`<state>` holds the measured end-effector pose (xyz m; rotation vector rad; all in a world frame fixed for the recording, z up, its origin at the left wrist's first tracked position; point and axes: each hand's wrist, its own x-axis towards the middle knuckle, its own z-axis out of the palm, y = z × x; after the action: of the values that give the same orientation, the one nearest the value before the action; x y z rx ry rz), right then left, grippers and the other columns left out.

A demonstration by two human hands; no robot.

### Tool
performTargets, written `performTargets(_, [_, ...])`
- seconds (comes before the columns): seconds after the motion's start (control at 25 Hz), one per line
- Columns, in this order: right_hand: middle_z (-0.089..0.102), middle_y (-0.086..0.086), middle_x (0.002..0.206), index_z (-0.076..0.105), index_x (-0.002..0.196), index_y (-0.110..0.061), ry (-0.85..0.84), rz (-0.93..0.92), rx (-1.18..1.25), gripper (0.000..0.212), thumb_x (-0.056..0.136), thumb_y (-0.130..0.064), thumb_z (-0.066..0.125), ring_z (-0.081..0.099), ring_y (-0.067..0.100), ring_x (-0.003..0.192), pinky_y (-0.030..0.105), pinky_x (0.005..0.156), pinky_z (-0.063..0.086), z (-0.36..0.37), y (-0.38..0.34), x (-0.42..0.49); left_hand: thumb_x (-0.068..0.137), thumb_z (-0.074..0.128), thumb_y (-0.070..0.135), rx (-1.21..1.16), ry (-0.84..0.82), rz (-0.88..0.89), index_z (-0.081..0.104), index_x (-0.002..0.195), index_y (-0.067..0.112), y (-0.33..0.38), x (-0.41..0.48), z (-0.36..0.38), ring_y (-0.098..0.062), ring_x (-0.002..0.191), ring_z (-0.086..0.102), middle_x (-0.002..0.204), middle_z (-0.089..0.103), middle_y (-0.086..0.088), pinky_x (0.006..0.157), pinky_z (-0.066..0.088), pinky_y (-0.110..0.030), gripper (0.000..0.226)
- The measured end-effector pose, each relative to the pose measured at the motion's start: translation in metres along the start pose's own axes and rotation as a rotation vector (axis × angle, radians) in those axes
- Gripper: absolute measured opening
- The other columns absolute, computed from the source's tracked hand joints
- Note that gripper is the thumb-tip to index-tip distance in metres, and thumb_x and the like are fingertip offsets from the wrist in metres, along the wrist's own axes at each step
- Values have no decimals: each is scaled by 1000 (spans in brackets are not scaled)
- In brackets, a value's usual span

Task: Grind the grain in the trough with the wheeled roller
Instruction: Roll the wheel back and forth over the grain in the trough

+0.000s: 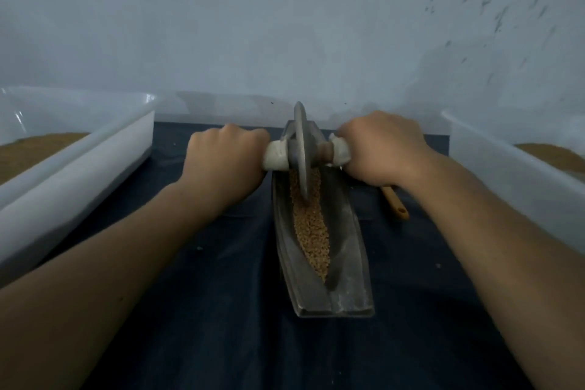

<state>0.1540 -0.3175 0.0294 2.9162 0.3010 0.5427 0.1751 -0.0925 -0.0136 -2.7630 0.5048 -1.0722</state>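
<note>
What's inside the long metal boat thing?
Golden grain fills the groove of the trough, and the wheeled roller stands on edge in it at the far end. The grain right under the roller and the trough's bottom are covered.

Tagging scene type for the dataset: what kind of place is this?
Probably a makeshift grain-processing bench: metal trough of grain on a dark cloth, left tub and right tub holding brown material, bare wall behind.

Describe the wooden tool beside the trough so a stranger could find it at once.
Start at the long metal trough in the middle of the dark cloth. Just to its right, a slim wooden handle pokes out from under the right hand. Only it is orange wood, with a small hole near its end.
</note>
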Motion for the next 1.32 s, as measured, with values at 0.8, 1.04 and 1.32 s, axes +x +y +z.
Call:
performTargets(0.8, [39, -5, 66, 58, 85, -26, 296, -45, -76, 17, 77, -21, 72, 42, 24, 60, 24, 49, 12, 27, 5, -5, 71, 71, 23, 49, 44, -29, 41, 67, 21, 4, -5, 0, -22, 44, 31, 52, 36, 2, 48, 12, -22, 30])
performTargets(1.04, [32, -10, 60, 41, 75, -32, 258, 20, -50, 29, 73, -24, 69, 35, 21, 56, 27, 48, 15, 21, 1, -47, 66, 70, 19, 73, 36, 19, 35, 66, 21, 12, -28, -30, -27, 39, 38, 49, 39, -1, 47, 9, -22, 35])
performTargets(1.32, [62, 3, 73, 61, 87, -27, 330, 44, -80, 8, 83, -27, 68, 60, 31, 67, 28, 51, 25, 39, 5, -5, 74, 68, 21, 52, 38, -21, 51, 70, 21, 7, 0, -2, -33, 50, 56, 59, 55, -7, 49, 25, -28, 17])
